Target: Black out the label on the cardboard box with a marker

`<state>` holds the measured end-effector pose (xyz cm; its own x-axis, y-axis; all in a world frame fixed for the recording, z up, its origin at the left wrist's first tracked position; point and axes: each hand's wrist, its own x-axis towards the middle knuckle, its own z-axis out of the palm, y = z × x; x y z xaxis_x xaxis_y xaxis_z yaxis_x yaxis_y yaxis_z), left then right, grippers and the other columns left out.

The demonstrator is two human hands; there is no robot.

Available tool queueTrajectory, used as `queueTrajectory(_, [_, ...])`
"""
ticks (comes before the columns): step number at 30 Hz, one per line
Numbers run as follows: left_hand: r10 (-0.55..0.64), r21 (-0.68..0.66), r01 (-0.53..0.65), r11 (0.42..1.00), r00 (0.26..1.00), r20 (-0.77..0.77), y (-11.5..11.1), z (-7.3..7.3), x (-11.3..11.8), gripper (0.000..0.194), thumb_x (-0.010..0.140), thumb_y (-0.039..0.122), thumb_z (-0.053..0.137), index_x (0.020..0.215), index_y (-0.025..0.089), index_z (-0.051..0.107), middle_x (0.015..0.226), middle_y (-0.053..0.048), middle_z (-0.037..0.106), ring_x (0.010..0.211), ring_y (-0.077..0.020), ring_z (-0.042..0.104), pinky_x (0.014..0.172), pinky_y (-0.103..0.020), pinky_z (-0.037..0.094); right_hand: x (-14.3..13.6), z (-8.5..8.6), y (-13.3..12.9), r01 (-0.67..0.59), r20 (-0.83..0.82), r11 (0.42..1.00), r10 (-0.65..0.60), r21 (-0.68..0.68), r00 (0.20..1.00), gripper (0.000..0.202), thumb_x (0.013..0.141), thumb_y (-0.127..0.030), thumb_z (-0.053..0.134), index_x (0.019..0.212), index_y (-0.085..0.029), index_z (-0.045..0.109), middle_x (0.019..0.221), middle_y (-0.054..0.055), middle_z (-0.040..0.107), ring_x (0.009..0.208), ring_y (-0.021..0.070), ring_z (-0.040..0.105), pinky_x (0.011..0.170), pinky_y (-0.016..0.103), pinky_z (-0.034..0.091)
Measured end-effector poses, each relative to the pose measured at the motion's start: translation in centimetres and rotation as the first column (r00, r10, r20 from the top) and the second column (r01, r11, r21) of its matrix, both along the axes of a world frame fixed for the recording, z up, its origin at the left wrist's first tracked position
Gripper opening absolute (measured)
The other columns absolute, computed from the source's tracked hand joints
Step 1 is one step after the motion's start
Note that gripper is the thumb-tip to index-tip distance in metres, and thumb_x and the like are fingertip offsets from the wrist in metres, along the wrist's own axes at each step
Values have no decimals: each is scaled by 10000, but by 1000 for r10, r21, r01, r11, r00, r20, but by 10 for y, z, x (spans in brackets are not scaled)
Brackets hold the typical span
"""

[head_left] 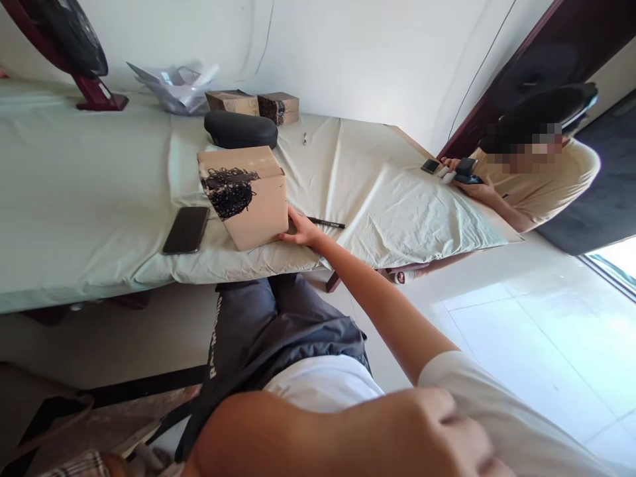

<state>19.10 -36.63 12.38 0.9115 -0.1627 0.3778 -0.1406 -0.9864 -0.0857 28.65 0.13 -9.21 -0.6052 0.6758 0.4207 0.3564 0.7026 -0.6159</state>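
Observation:
A cardboard box [263, 205] stands near the front edge of the cloth-covered table [114, 192]. Black scribbled marks cover part of its left side and top edge. My right hand [301, 228] is at the box's lower right corner, thumb on the near face and fingers along the right side. Beside that hand a black pen [326, 222] lies on the cloth. My left forearm crosses low in front of my body. My left hand [447, 430], close to the camera and blurred, is by my right sleeve; its fingertips are hidden.
A phone [187, 230] lies left of the box. Behind it are a black case [241, 130], two smaller boxes [279, 108], a plastic bag [179, 89] and a fan [94, 86]. At the table's right end another person [541, 179] handles a small dark device [466, 169].

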Motion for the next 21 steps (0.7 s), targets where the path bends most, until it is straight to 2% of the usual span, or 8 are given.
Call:
queueTrajectory(4, [-95, -386, 23, 922, 981, -167, 15, -19, 16, 183, 955, 239, 694, 776, 208, 714, 825, -42, 754, 710, -215, 698, 504, -359, 446, 0, 1, -2, -10, 6, 1000, 10, 3, 1000, 1181, 848, -708, 695, 1724, -81, 210, 1690, 261, 505, 1549, 406, 534, 1293, 562, 433])
queueTrajectory(7, [-250, -495, 18, 869, 879, -407, 24, -22, 29, 147, 940, 239, 715, 798, 200, 714, 883, -29, 796, 738, -198, 731, 491, -316, 424, 0, 3, -6, -1, 17, 1000, 1, 8, 1000, 1126, 878, -660, 681, 1727, -89, 211, 1713, 248, 482, 1556, 392, 526, 1297, 553, 428])
queueTrajectory(9, [-323, -537, -52, 842, 749, -579, 28, -18, 33, 86, 944, 232, 689, 881, 201, 741, 904, -25, 814, 689, -182, 720, 462, -286, 409, 0, 4, -7, -2, 27, 1000, 2, 9, 1000, 1122, 884, -661, 675, 1729, -89, 211, 1717, 249, 475, 1554, 396, 526, 1296, 553, 426])
queueTrajectory(12, [-318, -531, -182, 828, 627, -711, 28, -21, 37, 208, 1005, 276, 590, 999, 189, 779, 957, -66, 834, 681, -204, 736, 436, -284, 411, 0, 4, -6, 2, 41, 1000, -2, 1, 999, 1154, 877, -724, 655, 1736, -98, 206, 1695, 238, 507, 1548, 399, 530, 1296, 550, 425])
queueTrajectory(14, [-276, -528, -230, 818, 648, -710, 23, -37, 38, 315, 1043, 343, 535, 1016, 182, 805, 965, -94, 841, 745, -245, 777, 470, -310, 450, 0, 4, -6, 11, 49, 1000, -10, -11, 999, 1158, 869, -755, 647, 1736, -116, 220, 1657, 221, 556, 1534, 397, 544, 1287, 548, 437])
queueTrajectory(17, [-174, -539, -321, 779, 715, -677, 12, -80, 27, 396, 1062, 402, 514, 1033, 166, 831, 1002, -115, 852, 892, -300, 824, 644, -377, 594, -1, 6, -8, 25, 46, 1000, -24, -18, 999, 1128, 863, -745, 663, 1724, -139, 260, 1637, 210, 582, 1513, 406, 562, 1274, 569, 449])
queueTrajectory(19, [-110, -611, -331, 719, 814, -571, 6, -110, 5, 366, 1050, 380, 568, 1161, 133, 815, 1222, -129, 835, 1127, -306, 806, 948, -411, 649, -1, 7, -9, 27, 36, 999, -27, -19, 999, 1112, 858, -721, 679, 1716, -140, 277, 1643, 214, 578, 1494, 417, 578, 1263, 587, 457])
queueTrajectory(21, [-22, -713, -305, 631, 912, -409, 2, -130, -31, 463, 1108, 426, 514, 1448, 170, 698, 1545, -95, 688, 1428, -270, 667, 1237, -411, 519, -2, 8, -10, 25, 28, 999, -25, -22, 999, 1103, 857, -696, 689, 1713, -134, 280, 1641, 217, 580, 1482, 421, 589, 1259, 588, 460])
